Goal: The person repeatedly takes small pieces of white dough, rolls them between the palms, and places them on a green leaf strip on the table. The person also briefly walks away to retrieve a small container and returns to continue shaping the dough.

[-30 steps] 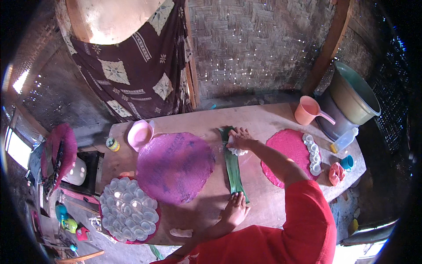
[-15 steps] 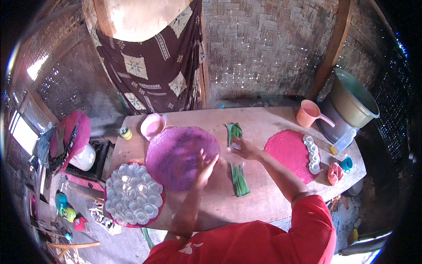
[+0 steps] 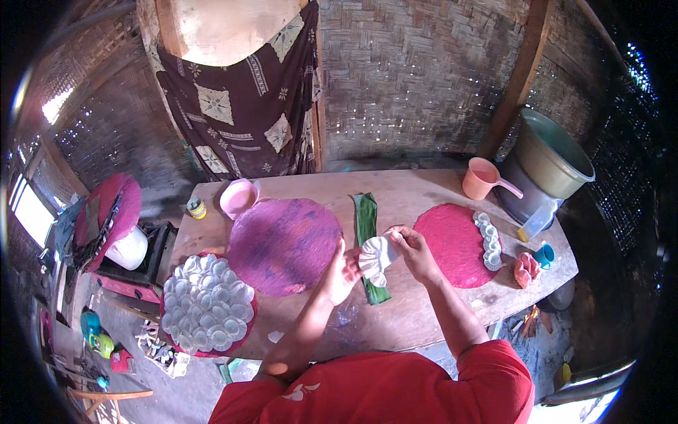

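A white, thin, pleated piece with a ruffled edge, its kind unclear, hangs from the pinched fingers of my right hand. Beside its left edge is my left hand, palm up with the fingers apart; whether they touch the piece I cannot tell. Beneath both hands a folded green leaf strip lies lengthwise on the table, partly covered by the white piece. To the left lies a round purple mat. On the right a round red mat bears a row of small white cup-like pieces along its far-right edge.
Many white cup-like pieces crowd a red round tray at the table's near left. A pink bowl and small jar stand at the back left. Rightward are a pink dipper, large pot, clear bottle and teal cup.
My right hand has come nearer and right, and the white piece now shows spread out in it. My left hand has moved slightly right, toward the piece. The view has shifted a little.
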Available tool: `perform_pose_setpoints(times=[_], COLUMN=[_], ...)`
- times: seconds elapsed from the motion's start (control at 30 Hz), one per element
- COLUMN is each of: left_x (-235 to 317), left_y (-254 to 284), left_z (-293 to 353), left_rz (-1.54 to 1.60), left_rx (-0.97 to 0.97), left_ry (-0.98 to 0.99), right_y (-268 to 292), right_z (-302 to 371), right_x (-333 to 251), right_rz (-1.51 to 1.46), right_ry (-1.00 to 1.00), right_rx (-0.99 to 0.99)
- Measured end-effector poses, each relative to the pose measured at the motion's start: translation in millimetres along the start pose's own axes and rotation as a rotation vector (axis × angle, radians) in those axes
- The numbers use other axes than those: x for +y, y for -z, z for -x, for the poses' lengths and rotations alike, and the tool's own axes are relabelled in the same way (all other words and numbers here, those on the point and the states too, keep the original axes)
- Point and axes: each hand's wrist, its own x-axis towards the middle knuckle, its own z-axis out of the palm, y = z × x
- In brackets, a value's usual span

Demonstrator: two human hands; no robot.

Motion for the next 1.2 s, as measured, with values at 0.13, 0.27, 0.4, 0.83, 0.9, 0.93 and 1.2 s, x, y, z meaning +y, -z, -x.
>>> perform_pose_setpoints(times=[0.13, 0.27, 0.4, 0.83, 0.9, 0.93, 1.2], left_x=[-12, -26, -40, -8, -6, -7, -10], left_y=[-5, 5, 12, 15, 12, 11, 7], left_z=[8, 11, 9, 16, 17, 18, 28], left_rz=[-0.160, -0.273, -0.257, 0.012, 0.006, 0.014, -0.186], left_rx=[-0.071, 0.067, 0.124, 0.232, 0.161, 0.203, 0.300], left_ry=[-0.070, -0.127, -0.237, -0.432, -0.551, -0.547, -0.610], right_y=[-18, -25, -31, -34, -51, -57, -77], right_z=[5, 11, 14, 16, 11, 12, 15], right_x=[9, 24, 44, 88, 78, 71, 20], right_rz=[0.044, -0.083, -0.127, 1.187, -0.272, -0.524, -0.710], right_ry=[-0.047, -0.152, -0.129, 0.073, -0.439, -0.547, -0.263], right_rx=[0.045, 0.015, 0.085, 0.336, 0.083, 0.011, 0.058])
